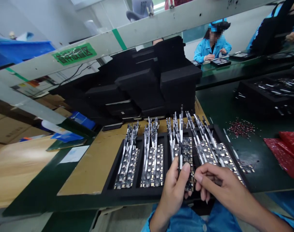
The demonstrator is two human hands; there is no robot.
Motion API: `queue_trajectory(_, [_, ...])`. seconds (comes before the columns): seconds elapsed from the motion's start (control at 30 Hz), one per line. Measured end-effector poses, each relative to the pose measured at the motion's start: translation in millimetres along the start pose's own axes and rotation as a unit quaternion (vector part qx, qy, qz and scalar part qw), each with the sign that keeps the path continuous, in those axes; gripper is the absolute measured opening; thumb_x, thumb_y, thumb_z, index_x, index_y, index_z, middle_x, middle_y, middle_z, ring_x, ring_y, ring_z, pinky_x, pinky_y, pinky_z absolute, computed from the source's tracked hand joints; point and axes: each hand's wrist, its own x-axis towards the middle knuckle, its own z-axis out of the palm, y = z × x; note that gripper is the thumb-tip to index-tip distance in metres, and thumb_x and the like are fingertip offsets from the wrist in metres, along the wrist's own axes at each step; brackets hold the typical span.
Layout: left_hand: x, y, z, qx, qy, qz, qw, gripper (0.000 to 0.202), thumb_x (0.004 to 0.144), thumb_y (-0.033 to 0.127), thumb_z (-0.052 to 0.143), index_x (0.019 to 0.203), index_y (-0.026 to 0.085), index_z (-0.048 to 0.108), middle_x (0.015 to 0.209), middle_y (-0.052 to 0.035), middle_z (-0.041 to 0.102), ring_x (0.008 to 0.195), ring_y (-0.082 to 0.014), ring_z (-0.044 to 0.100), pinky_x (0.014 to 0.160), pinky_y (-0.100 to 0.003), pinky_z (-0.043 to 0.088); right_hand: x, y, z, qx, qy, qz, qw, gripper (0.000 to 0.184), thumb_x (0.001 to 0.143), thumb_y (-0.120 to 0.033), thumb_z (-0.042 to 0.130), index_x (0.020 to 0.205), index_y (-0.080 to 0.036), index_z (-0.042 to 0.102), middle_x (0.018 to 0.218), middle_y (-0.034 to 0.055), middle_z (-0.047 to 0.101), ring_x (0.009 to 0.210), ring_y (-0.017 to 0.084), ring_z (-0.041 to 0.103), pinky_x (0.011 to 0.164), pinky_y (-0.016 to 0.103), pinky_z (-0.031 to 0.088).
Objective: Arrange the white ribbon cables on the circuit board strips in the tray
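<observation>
My left hand is closed round a small dark circuit board with a white flex strip, held upright just above the near edge of a black foam tray. My right hand is pinched with fingertips curled beside the board's lower right edge; what it holds is hidden. The tray holds several rows of similar boards with white ribbon strips standing up from them.
Stacked black foam trays stand behind the filled tray. A brown cardboard sheet lies under the tray on the green bench. Small red bits and red bags lie at right. Another tray of parts and a person in blue are farther back.
</observation>
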Motion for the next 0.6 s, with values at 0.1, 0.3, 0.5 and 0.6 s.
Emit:
queue_trajectory(0.1, [-0.2,3.6,1.7,0.012,-0.013,-0.001,1.0,0.027,0.089,0.045,0.064,0.107,0.025,0.062,0.05,0.0,0.049,0.033,-0.0154,0.043,0.03,-0.02,0.04,-1.1,-1.9,0.4,-0.006,0.005,-0.007,1.0,0.034,0.09,-0.067,0.087,0.09,-0.034,0.082,0.082,0.0056,0.081,0.07,0.029,0.079,0.067,0.042,0.069])
queue_trajectory(0.3, [-0.3,8.7,3.2,0.023,-0.024,0.003,0.999,0.025,0.091,0.043,0.062,0.108,0.025,0.061,0.054,-0.0014,0.052,0.035,-0.0159,0.044,0.031,-0.02,0.04,-0.5,2.0,1.6,-0.016,0.021,-0.007,1.0,0.031,0.085,-0.069,0.088,0.088,-0.039,0.081,0.081,0.008,0.081,0.069,0.035,0.078,0.065,0.049,0.07])
queue_trajectory(0.5, [-0.4,6.9,3.4,0.035,-0.025,0.008,0.999,0.023,0.091,0.042,0.062,0.108,0.026,0.061,0.056,-0.0017,0.053,0.036,-0.0172,0.046,0.032,-0.021,0.042,-0.3,6.7,-1.5,-0.03,0.026,-0.023,0.999,0.026,0.084,-0.066,0.087,0.089,-0.041,0.082,0.082,0.0085,0.082,0.071,0.036,0.078,0.069,0.052,0.07])
queue_trajectory(0.6, [-0.3,6.6,3.8,0.04,-0.017,0.002,0.999,0.025,0.089,0.042,0.064,0.107,0.026,0.062,0.057,-0.0019,0.052,0.036,-0.0176,0.046,0.031,-0.021,0.041,-0.8,3.3,-4.7,-0.042,0.018,-0.023,0.999,0.023,0.086,-0.063,0.087,0.091,-0.041,0.083,0.083,0.0082,0.082,0.071,0.036,0.078,0.069,0.051,0.069])
